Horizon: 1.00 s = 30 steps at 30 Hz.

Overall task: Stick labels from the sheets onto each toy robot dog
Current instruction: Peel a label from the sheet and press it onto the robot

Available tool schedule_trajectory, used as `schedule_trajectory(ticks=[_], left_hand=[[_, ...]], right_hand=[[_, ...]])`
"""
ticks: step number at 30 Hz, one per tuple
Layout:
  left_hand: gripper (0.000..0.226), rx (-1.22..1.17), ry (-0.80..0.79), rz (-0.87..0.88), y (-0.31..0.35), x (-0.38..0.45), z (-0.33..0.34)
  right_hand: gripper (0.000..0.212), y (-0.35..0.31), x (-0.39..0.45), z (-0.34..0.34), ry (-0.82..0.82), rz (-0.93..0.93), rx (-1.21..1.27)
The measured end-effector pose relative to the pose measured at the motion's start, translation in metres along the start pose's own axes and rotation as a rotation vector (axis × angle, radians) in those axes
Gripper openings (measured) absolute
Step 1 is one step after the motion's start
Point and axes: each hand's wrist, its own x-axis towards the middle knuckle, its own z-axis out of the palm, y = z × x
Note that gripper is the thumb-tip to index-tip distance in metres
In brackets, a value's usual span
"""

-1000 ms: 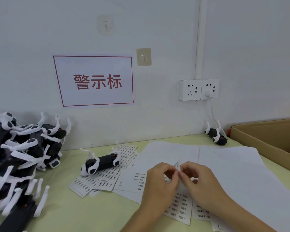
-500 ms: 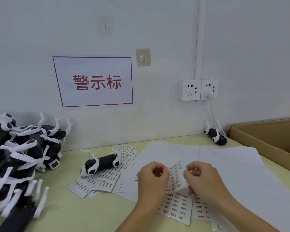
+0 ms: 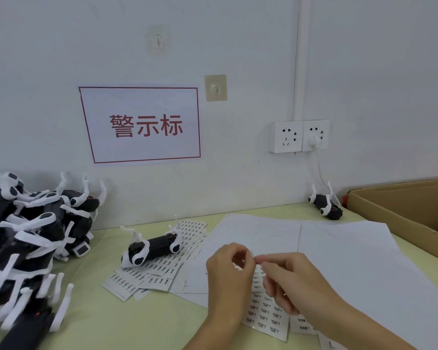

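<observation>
Both hands, left [image 3: 229, 270] and right [image 3: 292, 280], pinch a tiny white paper label [image 3: 255, 258] above the printed white label sheet [image 3: 264, 313] near the bench's front edge; flimsy and sticky, best held by its edge.

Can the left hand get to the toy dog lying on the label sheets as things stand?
Probably yes. The toy dog lies on its back to the left of the left hand, nothing between them, though that hand is busy at the label sheet.

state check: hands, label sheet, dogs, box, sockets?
left hand: fingers curled, pinching at the sheet
right hand: pinching the same spot
label sheet: flat, partly under hands
toy dog: on its back, on sheets
far dog: legs up
cardboard box: open
right socket: plugged
</observation>
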Motion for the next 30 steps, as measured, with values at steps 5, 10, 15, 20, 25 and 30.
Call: schedule_trajectory(ticks=[5,10,15,20,25,30], left_hand=[[0.021,0.083,-0.032,0.15,-0.001,-0.004,0.001],[0.019,0.247,-0.094,0.357,-0.002,-0.01,0.002],[0.045,0.343,-0.265,0.352,-0.001,-0.009,0.002],[0.04,0.357,-0.014,0.231,0.004,0.022,-0.022],[0.058,0.709,0.284,-0.053,-0.013,0.067,-0.084],[0.061,0.59,0.235,-0.373,-0.041,0.075,-0.122]], right_hand=[[0.027,-0.003,0.001,0.004,0.059,0.041,0.189],[0.025,-0.002,0.002,0.001,0.072,0.019,0.217],[0.029,0.006,0.01,-0.01,0.217,0.022,0.168],[0.028,0.012,0.018,-0.023,0.305,0.032,0.188],[0.028,0.014,0.021,-0.024,0.286,0.02,0.193],[0.031,0.016,0.02,-0.02,0.263,0.012,0.159]])
